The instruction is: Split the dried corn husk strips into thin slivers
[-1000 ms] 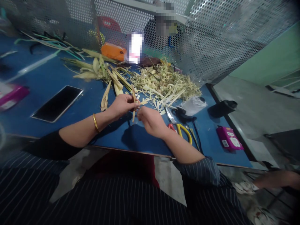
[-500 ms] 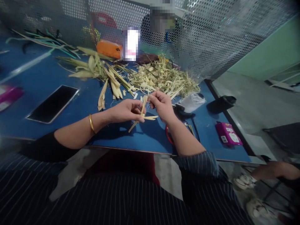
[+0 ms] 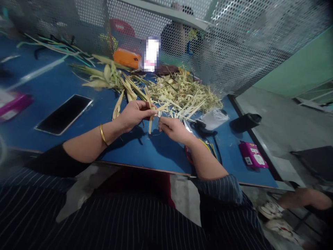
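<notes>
My left hand (image 3: 134,116) pinches a few pale, dried corn husk strips (image 3: 150,126) that cross at the fingertips. One strip points up, one hangs down and another sticks out to the right. Just right of them, my right hand (image 3: 174,129) is closed, its fingertips near the crossing. What it grips is too small to make out. Scissors (image 3: 187,125) lie partly hidden under my right forearm, a blade and part of the red handle showing. Behind my hands are larger corn husks (image 3: 110,75) and a heap of shredded husk (image 3: 182,88).
On the blue table (image 3: 135,151), a phone (image 3: 63,114) lies left. An orange packet (image 3: 127,58) and a lit, blurred screen (image 3: 151,52) stand at the back. At right are a clear plastic bag (image 3: 214,119), black cylinder (image 3: 245,122) and purple pack (image 3: 253,155). A perforated metal screen (image 3: 145,17) rises behind.
My left hand has moved up and left, turning the husk strips so one stands more upright. My right hand has dropped below the crossing, its fingers curled. The view has shifted slightly.
</notes>
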The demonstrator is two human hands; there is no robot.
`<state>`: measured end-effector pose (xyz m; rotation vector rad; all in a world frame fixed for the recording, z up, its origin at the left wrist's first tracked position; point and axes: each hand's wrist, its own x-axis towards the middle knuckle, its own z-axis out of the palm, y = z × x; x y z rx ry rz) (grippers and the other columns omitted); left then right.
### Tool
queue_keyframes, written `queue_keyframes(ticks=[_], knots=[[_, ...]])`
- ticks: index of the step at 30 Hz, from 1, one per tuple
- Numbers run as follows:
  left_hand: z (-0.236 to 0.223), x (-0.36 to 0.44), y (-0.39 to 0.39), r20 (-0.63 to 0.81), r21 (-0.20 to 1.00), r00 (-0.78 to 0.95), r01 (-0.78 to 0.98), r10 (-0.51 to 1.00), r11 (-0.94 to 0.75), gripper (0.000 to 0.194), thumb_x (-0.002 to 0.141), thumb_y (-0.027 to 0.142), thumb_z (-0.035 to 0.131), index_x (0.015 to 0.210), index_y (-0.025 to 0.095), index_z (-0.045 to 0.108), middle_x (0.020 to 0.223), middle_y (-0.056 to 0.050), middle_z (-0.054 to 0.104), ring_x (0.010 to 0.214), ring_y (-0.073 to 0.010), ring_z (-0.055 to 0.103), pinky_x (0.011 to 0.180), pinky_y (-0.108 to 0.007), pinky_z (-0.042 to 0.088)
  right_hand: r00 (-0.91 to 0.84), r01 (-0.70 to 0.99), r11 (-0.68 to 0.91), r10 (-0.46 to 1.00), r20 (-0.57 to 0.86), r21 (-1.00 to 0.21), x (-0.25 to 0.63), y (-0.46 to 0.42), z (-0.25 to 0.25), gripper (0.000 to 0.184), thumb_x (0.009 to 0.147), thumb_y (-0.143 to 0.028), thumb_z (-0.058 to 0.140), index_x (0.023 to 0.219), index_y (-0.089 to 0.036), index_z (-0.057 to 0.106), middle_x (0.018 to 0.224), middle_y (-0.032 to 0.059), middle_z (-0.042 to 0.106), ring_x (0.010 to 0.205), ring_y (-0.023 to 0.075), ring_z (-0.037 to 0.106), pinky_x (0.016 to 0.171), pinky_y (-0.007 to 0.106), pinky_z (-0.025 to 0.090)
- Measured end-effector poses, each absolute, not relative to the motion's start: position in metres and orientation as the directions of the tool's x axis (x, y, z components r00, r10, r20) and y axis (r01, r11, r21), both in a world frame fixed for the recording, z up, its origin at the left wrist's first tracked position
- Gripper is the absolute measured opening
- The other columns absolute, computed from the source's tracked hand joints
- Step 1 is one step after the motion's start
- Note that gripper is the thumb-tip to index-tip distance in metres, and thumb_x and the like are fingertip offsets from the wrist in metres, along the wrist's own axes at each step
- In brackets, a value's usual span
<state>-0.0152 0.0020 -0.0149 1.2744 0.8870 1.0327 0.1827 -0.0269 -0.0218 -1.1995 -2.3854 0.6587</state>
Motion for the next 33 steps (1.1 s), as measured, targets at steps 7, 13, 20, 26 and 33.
queue_keyframes(ticks=[7,13,20,26,33], knots=[[-0.021,-0.021,0.009,0.076,0.976,0.287,0.175,0.955,-0.130,0.030,0.059,0.028,0.084,0.075,0.013,0.063,0.065,-0.002,0.066,0.060,-0.0132,0.061,0.058,-0.025,0.050,-0.520,0.368,0.593,0.770,0.370,-0.716,0.182,-0.039,-0.011,0.023,0.097,-0.030,0.044,0.077,-0.021,0.052,0.071,-0.0017,0.054,0.060,0.0101,0.047,0.064,0.026,0.039],[-0.019,-0.019,-0.003,0.026,0.958,0.695,0.188,0.718,-0.217,0.026,0.065,0.027,0.081,0.071,0.014,0.060,0.062,0.000,0.062,0.058,-0.0110,0.057,0.057,-0.024,0.045,-0.301,0.360,0.511,0.856,0.421,-0.780,0.185,-0.031,-0.015,0.025,0.095,-0.034,0.049,0.073,-0.022,0.053,0.060,-0.0034,0.047,0.052,0.0109,0.043,0.054,0.027,0.034],[-0.004,-0.017,-0.008,0.068,0.994,0.642,0.025,0.763,-0.109,0.033,0.062,0.033,0.085,0.073,0.014,0.060,0.069,-0.003,0.066,0.065,-0.0138,0.063,0.064,-0.027,0.050,-0.325,0.514,0.408,0.907,0.268,-0.755,0.190,-0.011,-0.029,0.023,0.087,-0.028,0.051,0.066,-0.021,0.049,0.060,-0.0026,0.051,0.057,0.0118,0.044,0.058,0.027,0.034],[-0.016,-0.020,0.006,0.245,0.961,0.305,0.052,0.921,-0.272,0.043,0.058,0.042,0.086,0.074,0.016,0.057,0.071,-0.001,0.064,0.068,-0.0141,0.062,0.066,-0.026,0.050,-0.538,0.599,0.541,0.818,0.204,-0.590,0.179,-0.029,-0.021,0.021,0.092,-0.025,0.041,0.074,-0.020,0.050,0.067,-0.0005,0.056,0.062,0.0126,0.049,0.064,0.027,0.035],[-0.019,-0.023,0.008,0.190,0.927,0.420,0.220,0.888,-0.303,0.030,0.064,0.034,0.081,0.071,0.015,0.059,0.063,0.000,0.063,0.058,-0.0122,0.059,0.058,-0.024,0.046,-0.482,0.521,0.681,0.732,0.482,-0.515,0.182,-0.037,-0.014,0.023,0.097,-0.030,0.040,0.078,-0.023,0.050,0.075,0.0014,0.058,0.068,0.0136,0.051,0.068,0.027,0.039]])
